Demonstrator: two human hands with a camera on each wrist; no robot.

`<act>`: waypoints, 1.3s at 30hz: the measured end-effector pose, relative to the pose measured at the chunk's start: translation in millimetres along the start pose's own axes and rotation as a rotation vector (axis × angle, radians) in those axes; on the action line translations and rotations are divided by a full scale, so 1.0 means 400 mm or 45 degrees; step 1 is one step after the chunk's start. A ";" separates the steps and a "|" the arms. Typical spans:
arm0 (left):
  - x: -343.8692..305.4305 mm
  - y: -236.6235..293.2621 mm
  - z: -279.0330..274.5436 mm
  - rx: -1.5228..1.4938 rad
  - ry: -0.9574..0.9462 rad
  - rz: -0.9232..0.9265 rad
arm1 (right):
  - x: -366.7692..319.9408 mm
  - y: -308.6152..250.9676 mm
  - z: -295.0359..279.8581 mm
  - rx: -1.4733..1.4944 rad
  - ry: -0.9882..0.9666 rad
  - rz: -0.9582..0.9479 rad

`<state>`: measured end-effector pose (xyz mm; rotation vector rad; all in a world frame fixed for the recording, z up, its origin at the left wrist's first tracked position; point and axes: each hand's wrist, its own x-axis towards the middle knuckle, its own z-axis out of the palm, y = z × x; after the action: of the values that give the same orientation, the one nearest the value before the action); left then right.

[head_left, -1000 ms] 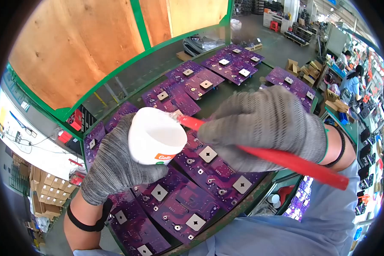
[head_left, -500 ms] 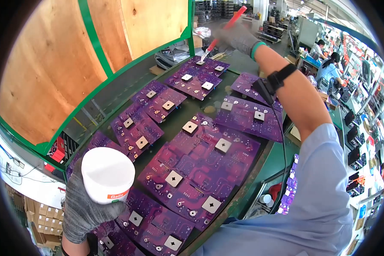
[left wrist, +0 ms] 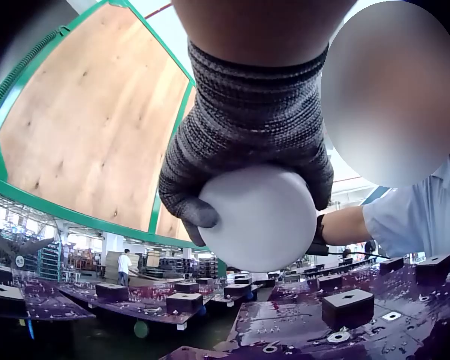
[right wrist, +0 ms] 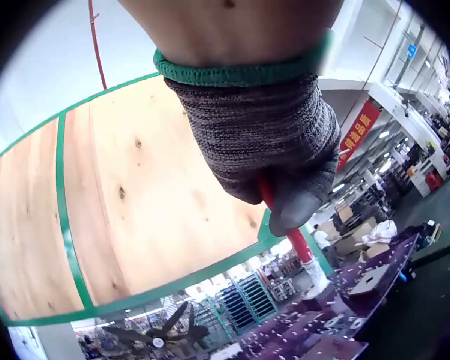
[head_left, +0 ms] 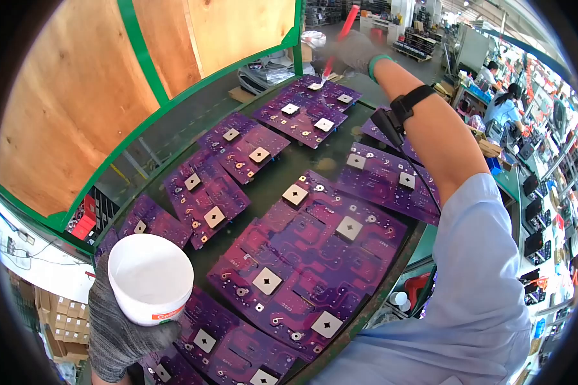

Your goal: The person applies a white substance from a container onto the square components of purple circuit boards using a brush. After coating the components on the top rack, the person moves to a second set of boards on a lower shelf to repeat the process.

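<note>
My gloved left hand (head_left: 119, 333) grips a white tub (head_left: 149, 309) with an orange label, low at the left of the head view. Whitish paste coats the inside of the tub. Far off at the back of the table, my gloved right hand (head_left: 356, 51) holds a red-handled brush (head_left: 348, 22) slanting downward. Its pale, coated tip (right wrist: 315, 276) is right at a square metal piece (head_left: 315, 86) on the farthest purple circuit board (head_left: 305, 106). The right wrist view shows thumb and fingers around the red handle (right wrist: 298, 244).
More purple circuit boards (head_left: 315, 231) with square metal pieces cover the green table (head_left: 331, 160). A green-framed wooden panel (head_left: 77, 83) stands along the left side. Stacked cartons (head_left: 64, 321) are at lower left; people (head_left: 504, 106) sit at a bench on the right.
The brush has gone from the tub's mouth to the farthest board with my right hand, and stays there over the last half second. My left hand has lowered the tub toward the lower left.
</note>
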<state>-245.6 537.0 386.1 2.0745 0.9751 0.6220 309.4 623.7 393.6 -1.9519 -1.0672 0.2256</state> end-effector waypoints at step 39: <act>0.010 -0.004 -0.012 0.066 -0.153 0.059 | 0.004 0.046 -0.049 -0.281 -0.032 -0.285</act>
<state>-247.1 543.0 388.0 2.1591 0.8855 0.4938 331.5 608.5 391.7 -2.0056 -1.3644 0.0095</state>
